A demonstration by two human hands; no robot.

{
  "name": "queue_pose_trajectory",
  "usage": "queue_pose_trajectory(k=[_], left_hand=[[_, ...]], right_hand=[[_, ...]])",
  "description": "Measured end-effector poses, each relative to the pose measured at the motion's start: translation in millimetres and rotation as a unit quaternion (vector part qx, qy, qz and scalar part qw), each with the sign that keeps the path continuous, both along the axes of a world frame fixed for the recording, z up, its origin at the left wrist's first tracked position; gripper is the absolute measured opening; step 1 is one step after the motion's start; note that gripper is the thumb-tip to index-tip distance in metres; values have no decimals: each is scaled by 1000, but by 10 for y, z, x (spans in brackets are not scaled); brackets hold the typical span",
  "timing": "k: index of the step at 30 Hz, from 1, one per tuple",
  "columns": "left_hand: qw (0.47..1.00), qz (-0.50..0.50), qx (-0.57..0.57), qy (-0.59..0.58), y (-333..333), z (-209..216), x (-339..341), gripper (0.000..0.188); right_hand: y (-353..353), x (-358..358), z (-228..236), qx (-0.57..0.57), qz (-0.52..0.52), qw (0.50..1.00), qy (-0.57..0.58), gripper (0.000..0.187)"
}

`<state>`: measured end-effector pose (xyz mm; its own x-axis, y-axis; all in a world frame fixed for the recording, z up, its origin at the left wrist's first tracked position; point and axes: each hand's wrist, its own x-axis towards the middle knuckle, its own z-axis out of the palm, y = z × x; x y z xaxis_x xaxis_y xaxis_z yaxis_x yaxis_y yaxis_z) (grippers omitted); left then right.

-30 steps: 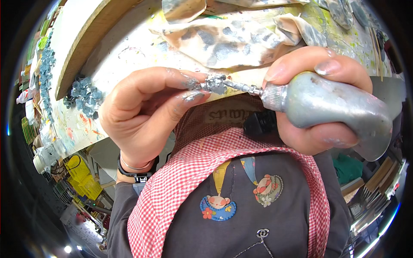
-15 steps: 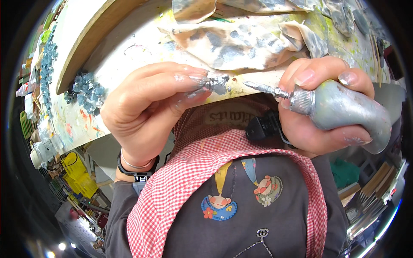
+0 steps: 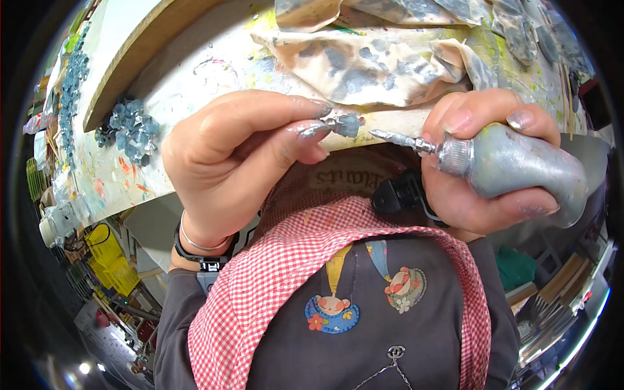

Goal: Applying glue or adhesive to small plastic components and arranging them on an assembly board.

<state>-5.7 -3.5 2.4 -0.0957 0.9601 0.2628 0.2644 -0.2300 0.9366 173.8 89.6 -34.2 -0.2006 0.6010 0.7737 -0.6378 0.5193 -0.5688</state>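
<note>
Between thumb and fingertips, my left hand (image 3: 240, 146) pinches a small blue-grey figurine (image 3: 347, 124) with silver paint on its near end. Its fingertips are smeared with silver. My right hand (image 3: 481, 130) is wrapped round a soft, silver-stained squeeze bottle (image 3: 526, 169). The bottle lies sideways, and its narrow metal nozzle (image 3: 393, 138), coated in silver, points left at the figurine. A small gap separates the nozzle tip from the figurine. The finer shape of the figurine is too small to make out.
A cloth (image 3: 364, 65) blotched with grey paint lies on the paint-marked table (image 3: 195, 84). At the left, a pile of small blue-grey pieces (image 3: 133, 130) sits beside a curved wooden strip (image 3: 123, 71), with a row of similar pieces (image 3: 73, 84) beyond it. Yellow baskets (image 3: 114, 263) stand below the table.
My left hand has turned the figurine, so more of its blue-grey side shows, and its thumb and finger have shifted. The bottle in my right hand has barely moved.
</note>
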Motion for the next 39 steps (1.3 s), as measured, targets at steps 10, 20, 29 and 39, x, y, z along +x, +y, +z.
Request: queue_pose_trajectory(k=[10, 20, 29, 39], left_hand=[[1000, -2, -24, -14, 27, 41, 28, 8], [1000, 1, -8, -15, 29, 23, 39, 8], [1000, 5, 9, 6, 22, 7, 36, 10], [994, -29, 45, 97, 13, -16, -11, 17]], right_hand=[[15, -79, 50, -10, -10, 998, -58, 59], [6, -31, 91, -29, -1, 992, -125, 58], [-97, -153, 66, -70, -125, 990, 4, 55], [-17, -77, 24, 4, -53, 998, -15, 54]])
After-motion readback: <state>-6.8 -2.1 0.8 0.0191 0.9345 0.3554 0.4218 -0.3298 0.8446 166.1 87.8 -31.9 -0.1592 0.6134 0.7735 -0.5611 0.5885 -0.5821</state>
